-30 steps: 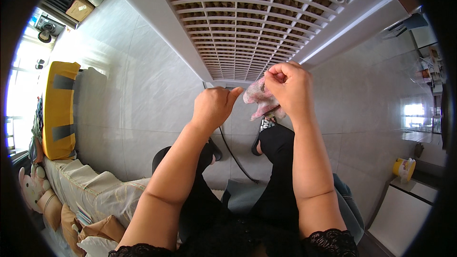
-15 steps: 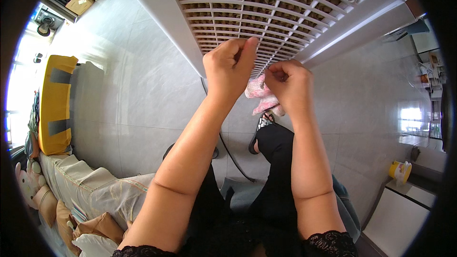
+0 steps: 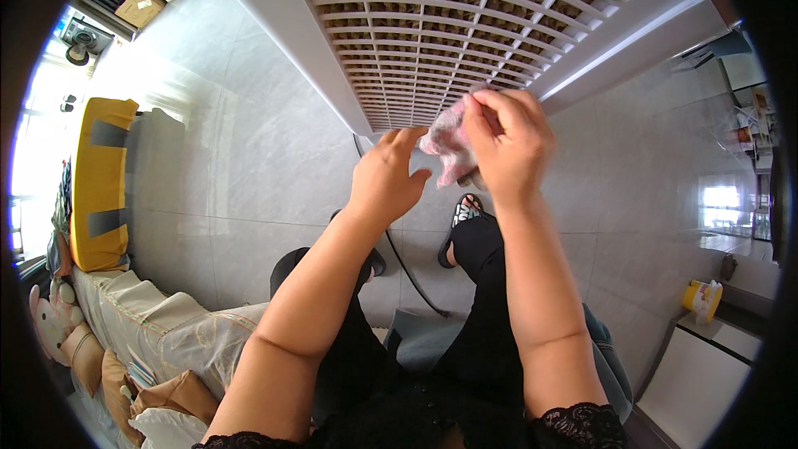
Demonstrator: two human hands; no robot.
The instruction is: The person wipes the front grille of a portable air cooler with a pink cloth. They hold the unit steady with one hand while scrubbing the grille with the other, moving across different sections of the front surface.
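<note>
In front of me stands a large white appliance with a slatted plastic grille; a brown, ridged surface shows behind its bars. My right hand pinches a pink and white cloth between thumb and fingers, close to the grille's lower end. The cloth hangs crumpled from that hand, its far part hidden by the fingers. My left hand is beside the cloth on the left, thumb and fingers apart, holding nothing. Its fingertips come close to the cloth; whether they touch it I cannot tell.
A black cable runs across the grey tiled floor between my feet. To the left are a yellow piece of furniture and a covered sofa with cushions. A yellow tub stands on a low white cabinet at right.
The pink and white cloth, lower down before, is now raised in my right hand against the grille's lower end. My left hand has opened from a fist and moved down, away from the bars.
</note>
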